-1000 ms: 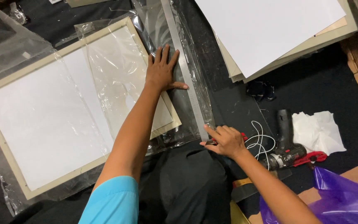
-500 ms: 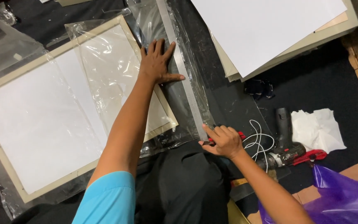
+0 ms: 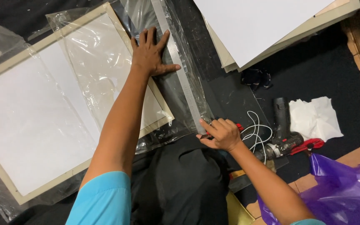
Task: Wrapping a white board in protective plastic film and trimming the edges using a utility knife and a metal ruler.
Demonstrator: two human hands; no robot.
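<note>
Currently left hand (image 3: 150,52) spread flat, pressing metal ruler (image 3: 180,71) on clear plastic wrap (image 3: 105,62) beside the canvas frame (image 3: 159,98); right hand (image 3: 221,134) clenched around red-handled cutter (image 3: 239,127) at ruler's near end.

A clear plastic sleeve (image 3: 92,66) wraps the cream-bordered white board (image 3: 34,125) at left, crinkled and glossy, its loose end trailing right under a metal ruler (image 3: 180,75). A crumpled purple plastic bag (image 3: 334,187) sits at lower right.
</note>
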